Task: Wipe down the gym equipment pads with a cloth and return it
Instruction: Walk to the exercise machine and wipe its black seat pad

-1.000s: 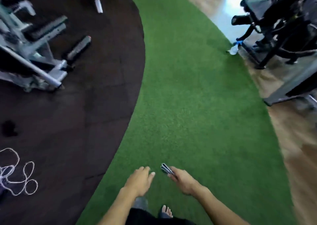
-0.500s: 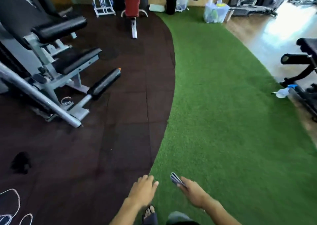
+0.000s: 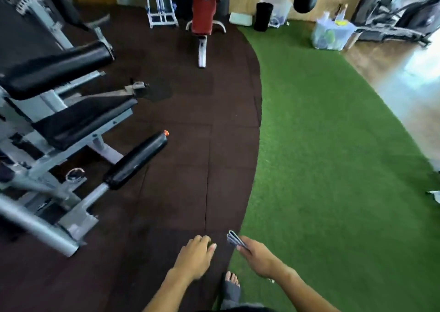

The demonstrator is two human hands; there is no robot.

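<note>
I pinch the folded grey-blue cloth [image 3: 234,239] in my right hand [image 3: 258,258]; the black cylindrical vinyl roller pads [image 3: 137,160] stand well apart on my left.

My left hand [image 3: 195,257] hangs low in front of me, palm down, fingers loosely curled and holding nothing, while just to its right my right hand [image 3: 258,258] pinches a folded cloth [image 3: 234,238] between thumb and fingers, both bare forearms reaching forward.
</note>
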